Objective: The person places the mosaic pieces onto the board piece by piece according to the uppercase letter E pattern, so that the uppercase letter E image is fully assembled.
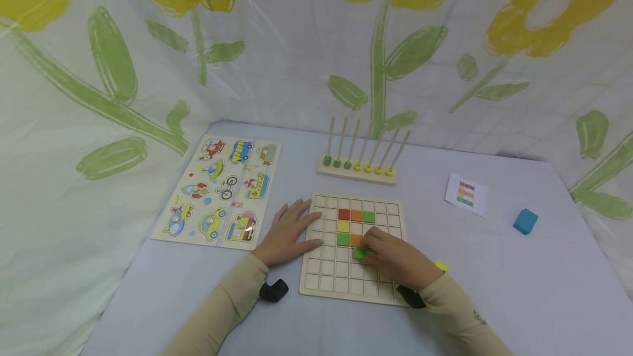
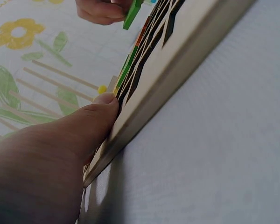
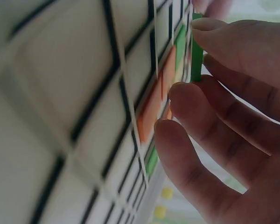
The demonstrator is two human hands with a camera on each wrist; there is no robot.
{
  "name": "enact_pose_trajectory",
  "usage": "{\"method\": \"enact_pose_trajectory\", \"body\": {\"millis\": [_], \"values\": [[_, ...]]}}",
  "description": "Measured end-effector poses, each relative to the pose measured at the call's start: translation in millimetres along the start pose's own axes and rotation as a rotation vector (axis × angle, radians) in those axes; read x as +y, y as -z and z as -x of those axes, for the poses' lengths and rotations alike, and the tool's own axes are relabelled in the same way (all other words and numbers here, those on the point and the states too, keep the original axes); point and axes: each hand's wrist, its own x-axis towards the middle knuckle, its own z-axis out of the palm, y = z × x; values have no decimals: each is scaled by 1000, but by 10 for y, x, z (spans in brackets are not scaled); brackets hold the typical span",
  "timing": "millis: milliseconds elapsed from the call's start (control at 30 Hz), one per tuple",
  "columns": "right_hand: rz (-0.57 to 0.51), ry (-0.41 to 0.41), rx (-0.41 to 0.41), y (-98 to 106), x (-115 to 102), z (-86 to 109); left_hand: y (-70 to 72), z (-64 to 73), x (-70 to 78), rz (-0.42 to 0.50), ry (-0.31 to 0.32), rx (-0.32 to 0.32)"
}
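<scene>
A wooden grid board lies in front of me on the table. Thumb and fingers of my right hand pinch a small square green tile over its lower middle. In the right wrist view that tile stands edge-on between thumb and fingers, off the grid. My left hand rests with spread, straight fingers at the board's left edge. Seated in the grid are a red tile, a yellow tile, orange tiles and green tiles. My right hand hides some cells.
A peg stand with green and yellow beads stands behind the board. On the left lies a vehicle picture puzzle. To the right are a pattern card, a blue block and a yellow piece partly behind my right wrist.
</scene>
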Motion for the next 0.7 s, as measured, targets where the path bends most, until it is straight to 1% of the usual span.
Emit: {"method": "enact_pose_trajectory", "body": {"millis": [167,233,433,700], "values": [[-7,12,-36,-115,-74,-142,8,-4,6,2,4,-3],[12,28,-28,-152,-93,-178,8,-10,9,3,0,-4],[62,92,32,-198,-111,-216,7,-21,19,2,0,-16],[96,97,28,-217,-128,-242,8,-12,2,-13,10,-18]]}}
